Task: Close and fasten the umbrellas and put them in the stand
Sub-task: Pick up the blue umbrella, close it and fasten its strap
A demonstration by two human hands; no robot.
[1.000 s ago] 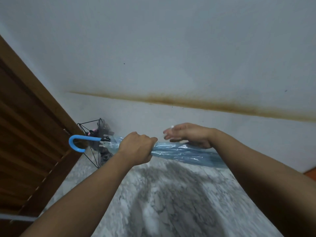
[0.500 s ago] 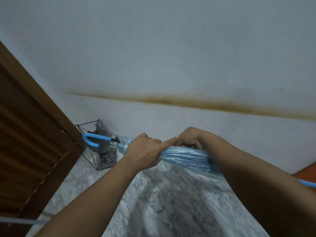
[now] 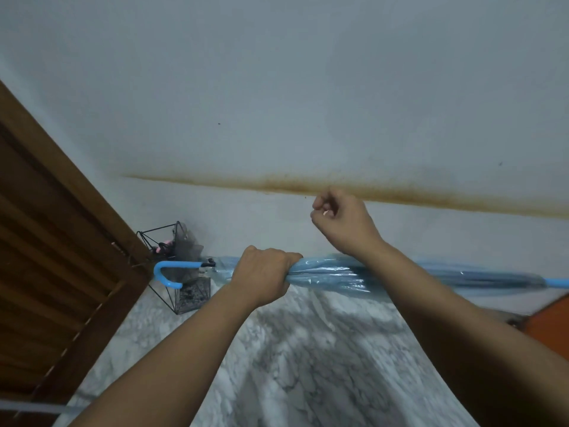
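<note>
A clear blue umbrella (image 3: 332, 274) is folded and held level across the middle, its canopy bunched. Its blue hook handle (image 3: 167, 272) points left and its blue tip (image 3: 557, 282) points right. My left hand (image 3: 264, 277) is clenched around the canopy near the handle end. My right hand (image 3: 341, 221) is raised above the canopy near the wall, its fingers pinched on a small pale tab that looks like the end of the fastening strap. A black wire stand (image 3: 181, 266) sits on the floor in the corner behind the handle, with a dark umbrella and a pink part inside it.
A brown louvred wooden door (image 3: 52, 257) fills the left side. A pale wall with a brown stain line (image 3: 400, 192) runs behind. The floor is grey-white marble (image 3: 308, 365). An orange object (image 3: 548, 325) shows at the right edge.
My right hand has lifted off the canopy and risen toward the wall with its fingers pinched. My left hand keeps its grip, and the umbrella has shifted slightly right.
</note>
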